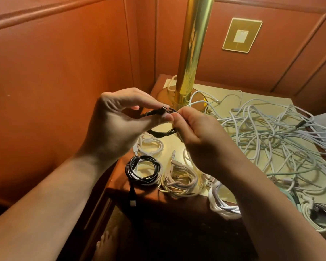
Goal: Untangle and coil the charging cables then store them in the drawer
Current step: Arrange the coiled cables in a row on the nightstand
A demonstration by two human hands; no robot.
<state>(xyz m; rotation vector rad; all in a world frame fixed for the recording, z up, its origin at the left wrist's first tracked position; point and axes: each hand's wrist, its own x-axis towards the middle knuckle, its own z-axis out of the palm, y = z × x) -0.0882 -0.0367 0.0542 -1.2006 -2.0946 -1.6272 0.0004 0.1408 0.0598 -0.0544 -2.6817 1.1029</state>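
Between left hand (pixel 119 121) and right hand (pixel 199 140), black cable (pixel 158 133) pinched

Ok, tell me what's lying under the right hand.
Under the right hand a beige coiled cable lies on the tabletop, with a white coil nearer the front edge beneath the forearm. Whatever lies directly below the palm and wrist is covered.

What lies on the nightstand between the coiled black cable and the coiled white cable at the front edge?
Head view: a coiled beige cable lies between the coiled black cable and the coiled white cable.
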